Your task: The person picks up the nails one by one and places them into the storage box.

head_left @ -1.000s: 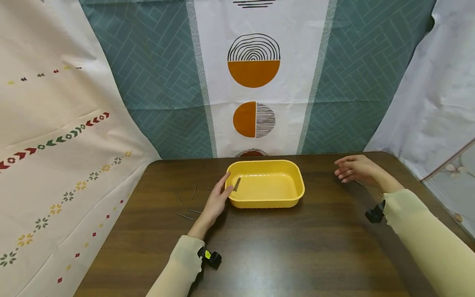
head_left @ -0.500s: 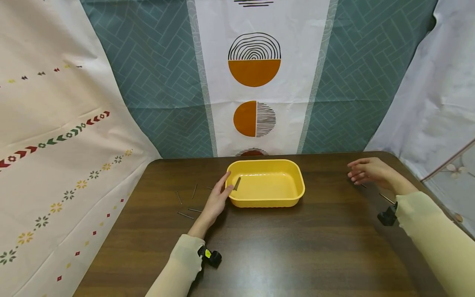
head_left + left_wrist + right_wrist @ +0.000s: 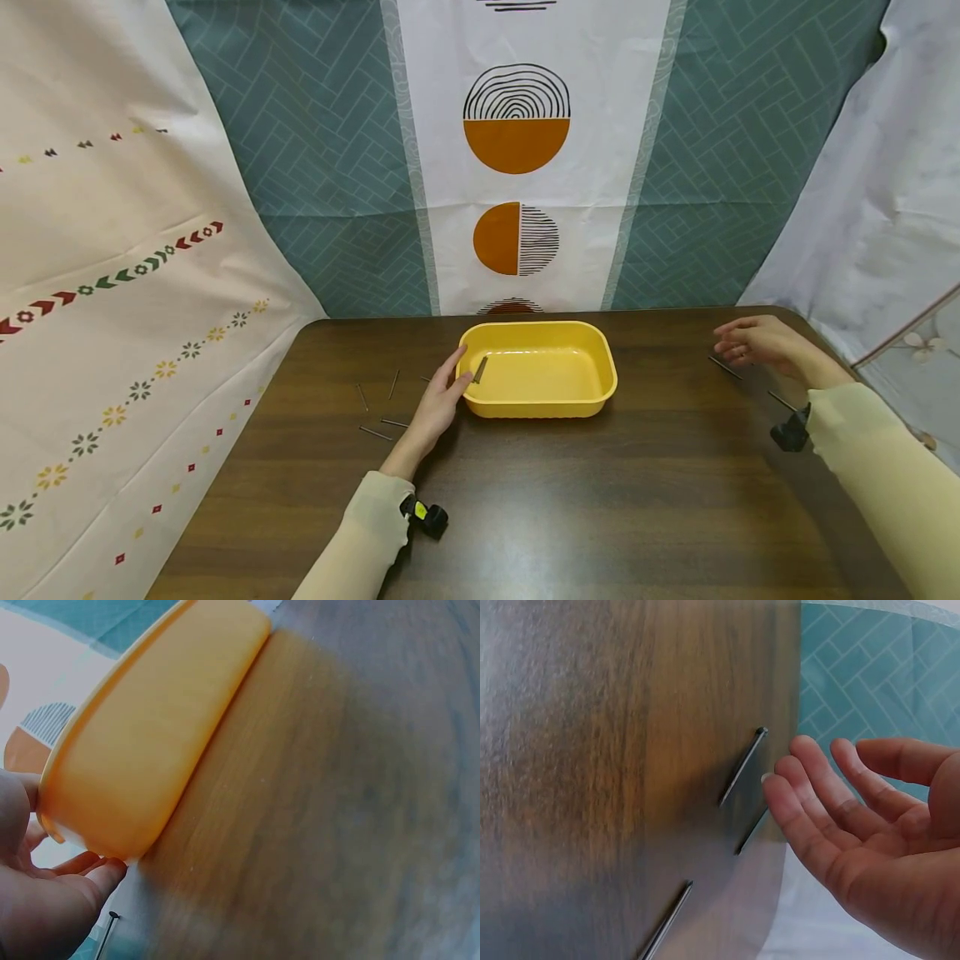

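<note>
Toward the far right of the worktop (image 3: pixel 570 500), I'd lower the empty, loosely bent right hand (image 3: pixel 768 343) and pinch one nail (image 3: pixel 742 767) mid-shank, letting the left hand (image 3: pixel 438 404), gripping the left end of the far-centre yellow tray (image 3: pixel 540 411), steady it.

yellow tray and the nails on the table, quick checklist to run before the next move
1. Yellow tray flat and open side up: ok.
2. Left hand on the tray: ok, it holds the left end.
3. Right hand free: ok, fingers loosely curved, holding nothing.
4. Right-side nails near that hand: ok, three show in the right wrist view.
5. All nails in the tray: not ok, left-side nails and right-side ones lie on the table.
6. Count of nails inside: cannot tell, too small and close together.
</note>
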The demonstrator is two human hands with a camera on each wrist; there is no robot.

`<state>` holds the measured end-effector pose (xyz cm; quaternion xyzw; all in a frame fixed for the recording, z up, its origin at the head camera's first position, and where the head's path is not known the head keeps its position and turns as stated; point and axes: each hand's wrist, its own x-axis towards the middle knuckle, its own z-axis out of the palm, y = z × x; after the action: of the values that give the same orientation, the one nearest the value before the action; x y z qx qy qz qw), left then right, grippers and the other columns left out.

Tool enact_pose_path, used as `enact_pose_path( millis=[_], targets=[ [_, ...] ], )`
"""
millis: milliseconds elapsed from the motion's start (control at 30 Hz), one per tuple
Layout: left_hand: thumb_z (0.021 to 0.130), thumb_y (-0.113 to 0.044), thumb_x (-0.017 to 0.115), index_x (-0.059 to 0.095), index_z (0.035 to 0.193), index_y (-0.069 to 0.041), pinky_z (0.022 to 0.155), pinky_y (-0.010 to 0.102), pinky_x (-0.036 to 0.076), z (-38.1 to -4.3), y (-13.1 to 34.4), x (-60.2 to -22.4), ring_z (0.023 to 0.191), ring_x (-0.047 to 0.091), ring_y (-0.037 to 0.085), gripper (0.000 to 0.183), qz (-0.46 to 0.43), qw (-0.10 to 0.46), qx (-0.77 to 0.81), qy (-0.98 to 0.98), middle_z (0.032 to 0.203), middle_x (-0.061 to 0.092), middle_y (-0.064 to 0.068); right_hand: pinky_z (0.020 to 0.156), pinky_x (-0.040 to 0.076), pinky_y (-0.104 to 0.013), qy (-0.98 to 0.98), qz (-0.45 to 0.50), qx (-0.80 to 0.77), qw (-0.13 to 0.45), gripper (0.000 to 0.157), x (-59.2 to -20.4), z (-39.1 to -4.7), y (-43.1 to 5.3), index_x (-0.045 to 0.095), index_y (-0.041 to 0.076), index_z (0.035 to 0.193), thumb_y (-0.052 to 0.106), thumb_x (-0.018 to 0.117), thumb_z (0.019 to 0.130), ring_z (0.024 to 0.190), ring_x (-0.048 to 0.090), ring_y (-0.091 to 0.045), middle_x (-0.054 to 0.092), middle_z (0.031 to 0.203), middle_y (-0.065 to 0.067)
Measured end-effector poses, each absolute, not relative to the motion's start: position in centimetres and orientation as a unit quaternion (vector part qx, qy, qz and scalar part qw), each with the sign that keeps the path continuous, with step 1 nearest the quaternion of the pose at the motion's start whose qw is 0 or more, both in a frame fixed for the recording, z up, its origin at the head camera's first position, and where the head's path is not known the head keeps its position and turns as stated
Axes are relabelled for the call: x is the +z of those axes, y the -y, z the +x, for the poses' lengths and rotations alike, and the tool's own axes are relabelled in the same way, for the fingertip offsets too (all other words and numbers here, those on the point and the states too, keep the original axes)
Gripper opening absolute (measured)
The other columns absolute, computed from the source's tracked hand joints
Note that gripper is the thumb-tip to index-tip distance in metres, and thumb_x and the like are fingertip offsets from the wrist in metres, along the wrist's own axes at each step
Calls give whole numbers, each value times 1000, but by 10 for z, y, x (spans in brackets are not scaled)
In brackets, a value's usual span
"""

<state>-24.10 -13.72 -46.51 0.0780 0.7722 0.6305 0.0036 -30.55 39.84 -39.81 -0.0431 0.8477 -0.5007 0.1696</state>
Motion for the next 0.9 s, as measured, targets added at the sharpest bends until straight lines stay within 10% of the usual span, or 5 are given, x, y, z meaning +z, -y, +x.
enact_pose_path(
  millis=[900],
  targets=[
    [110, -15, 51, 36, 163, -11, 125, 55, 22, -242, 138, -467, 156, 24, 37, 54, 84, 3, 626, -775, 169, 27, 16, 72, 60, -26, -888, -14, -439, 139, 53, -418, -306, -401, 43, -26, 137, 5, 65, 100, 80, 66, -6, 71, 94, 2]
  ],
)
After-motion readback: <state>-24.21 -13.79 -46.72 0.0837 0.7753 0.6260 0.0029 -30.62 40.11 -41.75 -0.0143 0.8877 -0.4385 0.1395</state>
